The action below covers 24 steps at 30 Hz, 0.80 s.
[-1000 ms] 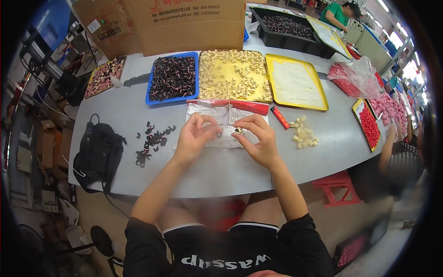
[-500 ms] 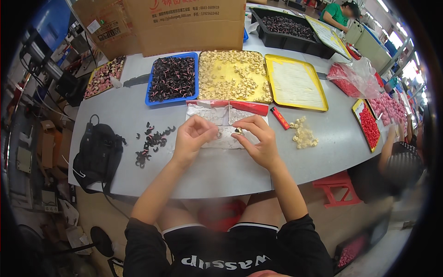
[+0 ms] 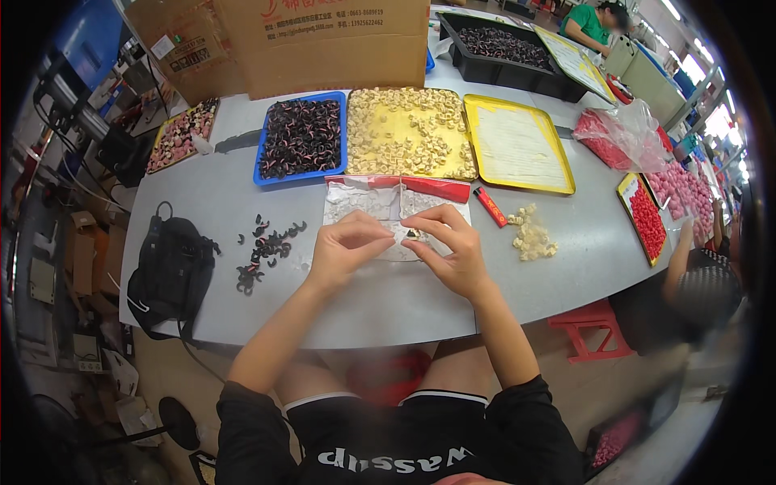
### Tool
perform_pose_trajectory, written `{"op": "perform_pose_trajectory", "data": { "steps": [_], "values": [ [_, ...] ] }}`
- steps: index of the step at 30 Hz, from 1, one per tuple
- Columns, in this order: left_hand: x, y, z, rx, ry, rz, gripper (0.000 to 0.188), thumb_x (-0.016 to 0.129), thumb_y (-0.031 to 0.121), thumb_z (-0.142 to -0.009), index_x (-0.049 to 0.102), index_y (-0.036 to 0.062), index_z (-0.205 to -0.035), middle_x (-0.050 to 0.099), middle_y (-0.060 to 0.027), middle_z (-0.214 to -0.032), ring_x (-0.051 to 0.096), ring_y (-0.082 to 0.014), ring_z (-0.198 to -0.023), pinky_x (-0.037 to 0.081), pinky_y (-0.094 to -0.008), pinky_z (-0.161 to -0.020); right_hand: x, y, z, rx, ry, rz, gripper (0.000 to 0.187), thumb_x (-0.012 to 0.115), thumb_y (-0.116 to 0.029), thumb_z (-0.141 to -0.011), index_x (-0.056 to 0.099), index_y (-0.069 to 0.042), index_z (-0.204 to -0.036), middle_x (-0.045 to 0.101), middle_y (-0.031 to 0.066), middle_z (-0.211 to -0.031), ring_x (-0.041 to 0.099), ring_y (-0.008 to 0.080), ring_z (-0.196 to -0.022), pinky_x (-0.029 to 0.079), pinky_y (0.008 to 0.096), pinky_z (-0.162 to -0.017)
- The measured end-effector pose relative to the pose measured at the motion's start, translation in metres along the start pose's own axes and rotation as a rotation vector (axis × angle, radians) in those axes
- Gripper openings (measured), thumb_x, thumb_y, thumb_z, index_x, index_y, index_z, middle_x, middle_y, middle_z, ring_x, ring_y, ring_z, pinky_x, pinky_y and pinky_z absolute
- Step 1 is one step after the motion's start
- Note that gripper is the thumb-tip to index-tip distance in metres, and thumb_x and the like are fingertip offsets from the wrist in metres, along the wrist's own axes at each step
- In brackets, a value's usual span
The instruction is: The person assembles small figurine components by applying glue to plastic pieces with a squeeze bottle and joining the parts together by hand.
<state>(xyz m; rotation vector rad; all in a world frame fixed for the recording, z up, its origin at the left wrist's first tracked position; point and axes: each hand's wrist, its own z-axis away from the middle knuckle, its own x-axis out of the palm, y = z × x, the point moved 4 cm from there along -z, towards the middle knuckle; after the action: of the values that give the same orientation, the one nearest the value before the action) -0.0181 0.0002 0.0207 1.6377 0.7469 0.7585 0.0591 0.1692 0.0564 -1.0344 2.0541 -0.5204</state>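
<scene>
Over a white sheet with a red band (image 3: 436,187), both hands work close together. My right hand (image 3: 454,252) pinches a small cream-and-black piece (image 3: 415,234) between thumb and fingertips. Just beside it, my left hand (image 3: 347,252) is closed in a pinch, its fingertips nearly touching the piece; whatever they hold is too small to make out. Loose black curved pieces (image 3: 269,246) lie on the table left of my left hand. To the right of my right hand sits a small heap of cream pieces (image 3: 533,234), with a red lighter-like object (image 3: 490,207) beside it.
Behind the sheet stand a blue tray (image 3: 259,176) of black-and-pink curved pieces, a yellow tray (image 3: 400,136) of cream pieces and another yellow-rimmed tray (image 3: 521,145). A black bag (image 3: 171,271) lies left. A cardboard box (image 3: 335,48) rises behind; another person (image 3: 584,28) sits far right.
My left hand has moved slightly right, bringing its fingertips up to those of my right hand. My right hand has shifted very little and still pinches the small piece.
</scene>
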Motion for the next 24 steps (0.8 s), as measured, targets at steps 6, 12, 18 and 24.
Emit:
{"op": "perform_pose_trajectory", "data": {
  "steps": [6, 12, 18, 24],
  "values": [
    [-0.001, -0.004, -0.001, 0.058, -0.05, 0.087, 0.014, 0.071, 0.0, -0.081, 0.069, 0.002, -0.095, 0.063, -0.0027, -0.095, 0.059, -0.0108, -0.09, 0.048, -0.025, -0.079, 0.001, -0.002, 0.0, -0.017, -0.009, -0.007, 0.032, 0.075, -0.005, -0.074, 0.071, -0.009, -0.105, 0.065, 0.0087, -0.095, 0.062, 0.0219, -0.085, 0.05, 0.0314, -0.073],
    [0.017, 0.0, 0.002, -0.159, -0.19, 0.142, 0.02, 0.063, 0.01, -0.09, 0.067, 0.0008, -0.107, 0.064, -0.0043, -0.107, 0.06, -0.0139, -0.1, 0.048, -0.03, -0.091, 0.005, 0.001, 0.006, -0.071, -0.062, -0.035, 0.041, 0.074, -0.002, -0.071, 0.071, -0.014, -0.11, 0.064, 0.0072, -0.103, 0.059, 0.0199, -0.084, 0.051, 0.0306, -0.073],
    [0.016, 0.004, 0.005, -0.179, -0.213, 0.105, 0.018, 0.065, 0.011, -0.089, 0.069, -0.0026, -0.1, 0.063, -0.0051, -0.101, 0.058, -0.0142, -0.097, 0.045, -0.0289, -0.089, 0.007, -0.003, 0.005, -0.083, -0.102, -0.058, 0.043, 0.073, 0.0, -0.07, 0.072, -0.015, -0.11, 0.063, 0.0076, -0.107, 0.059, 0.0204, -0.085, 0.051, 0.0313, -0.073],
    [0.015, 0.006, 0.005, -0.173, -0.293, 0.139, 0.025, 0.066, 0.004, -0.086, 0.068, 0.0011, -0.111, 0.065, -0.0071, -0.111, 0.059, -0.0151, -0.105, 0.047, -0.0309, -0.092, 0.008, -0.005, 0.003, -0.076, -0.11, -0.098, 0.044, 0.069, 0.003, -0.07, 0.072, -0.015, -0.11, 0.064, 0.008, -0.107, 0.06, 0.0208, -0.086, 0.051, 0.032, -0.074]
  ]
}}
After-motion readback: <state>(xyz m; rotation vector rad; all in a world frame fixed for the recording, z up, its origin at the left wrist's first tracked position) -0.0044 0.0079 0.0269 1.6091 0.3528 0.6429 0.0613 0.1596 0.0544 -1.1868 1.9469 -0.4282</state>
